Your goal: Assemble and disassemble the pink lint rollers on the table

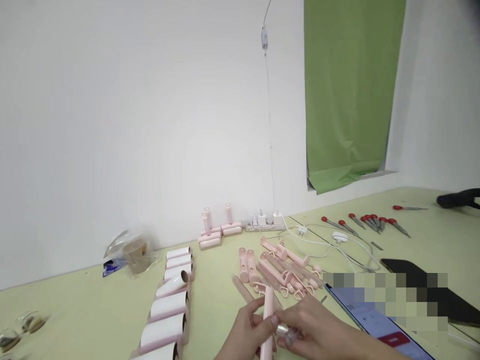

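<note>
My left hand (245, 327) is closed around a long pink plastic lint roller part (268, 302), held upright with a thin arm at its top. Beside it, my right hand (317, 320) is closed on a small clear, silvery piece (284, 330), pressed close to the pink part; the fingers hide most of it. Just beyond both hands lies a pile of pink lint roller parts (275, 267) with looped ends and clear covers. To the left runs a row of white paper rolls (168, 304) on pink bases, one roll (171, 285) lying askew.
Finished-looking pink pieces (210, 241) stand against the wall near a power strip (264, 226) with white cables. Several red-handled tools (371, 222) lie at right. A phone (369, 320) and a dark flat object (420, 280) are by my right arm. A bagged brown tape roll (135, 255) sits left.
</note>
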The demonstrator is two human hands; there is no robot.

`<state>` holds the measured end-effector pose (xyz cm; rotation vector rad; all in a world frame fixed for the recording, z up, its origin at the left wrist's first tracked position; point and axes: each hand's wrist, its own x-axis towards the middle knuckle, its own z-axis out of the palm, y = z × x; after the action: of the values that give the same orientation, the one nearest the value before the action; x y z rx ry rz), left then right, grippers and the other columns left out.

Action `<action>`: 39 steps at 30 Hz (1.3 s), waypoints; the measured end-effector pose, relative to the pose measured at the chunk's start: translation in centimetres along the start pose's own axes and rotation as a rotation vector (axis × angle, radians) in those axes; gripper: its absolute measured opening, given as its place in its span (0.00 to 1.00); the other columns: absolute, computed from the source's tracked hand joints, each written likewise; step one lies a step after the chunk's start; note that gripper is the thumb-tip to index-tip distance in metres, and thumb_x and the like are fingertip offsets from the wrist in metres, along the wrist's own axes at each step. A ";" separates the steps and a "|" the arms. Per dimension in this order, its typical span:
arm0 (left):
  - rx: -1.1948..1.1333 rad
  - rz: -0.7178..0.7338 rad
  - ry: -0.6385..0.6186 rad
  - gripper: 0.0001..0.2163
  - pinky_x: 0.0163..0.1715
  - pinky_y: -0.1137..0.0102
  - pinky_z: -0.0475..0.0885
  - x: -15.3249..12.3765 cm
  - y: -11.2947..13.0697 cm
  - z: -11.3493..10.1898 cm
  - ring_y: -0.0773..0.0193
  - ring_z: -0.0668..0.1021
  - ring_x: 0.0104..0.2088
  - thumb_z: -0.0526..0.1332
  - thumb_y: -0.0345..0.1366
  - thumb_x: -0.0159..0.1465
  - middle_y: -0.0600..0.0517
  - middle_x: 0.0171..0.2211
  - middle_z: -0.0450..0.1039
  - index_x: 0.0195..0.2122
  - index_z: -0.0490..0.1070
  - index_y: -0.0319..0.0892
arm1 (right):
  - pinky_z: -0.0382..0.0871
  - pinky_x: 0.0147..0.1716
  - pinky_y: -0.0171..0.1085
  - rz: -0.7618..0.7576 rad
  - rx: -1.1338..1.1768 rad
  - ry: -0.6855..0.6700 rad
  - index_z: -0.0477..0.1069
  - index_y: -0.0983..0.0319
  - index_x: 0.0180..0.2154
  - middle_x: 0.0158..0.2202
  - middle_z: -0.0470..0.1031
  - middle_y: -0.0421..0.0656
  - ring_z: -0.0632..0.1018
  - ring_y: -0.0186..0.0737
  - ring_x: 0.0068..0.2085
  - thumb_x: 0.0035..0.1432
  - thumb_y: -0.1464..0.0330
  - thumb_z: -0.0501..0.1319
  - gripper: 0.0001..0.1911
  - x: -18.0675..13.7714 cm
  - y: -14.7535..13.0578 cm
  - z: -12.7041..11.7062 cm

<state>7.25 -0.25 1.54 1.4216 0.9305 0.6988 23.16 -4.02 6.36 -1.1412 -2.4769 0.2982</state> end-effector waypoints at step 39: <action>-0.371 -0.041 -0.029 0.09 0.13 0.78 0.53 -5.1 3.5 -1.8 0.77 0.55 0.11 0.59 0.42 0.50 0.62 0.13 0.55 0.24 0.60 0.43 | 0.51 0.17 0.31 -0.860 0.088 0.586 0.43 0.61 0.13 0.13 0.50 0.35 0.55 0.31 0.16 0.62 0.71 0.36 0.25 4.3 -7.1 1.5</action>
<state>3.68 -3.50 5.75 1.0787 0.7592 0.7730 15.16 -5.39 8.59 -0.0280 -2.1338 -0.1602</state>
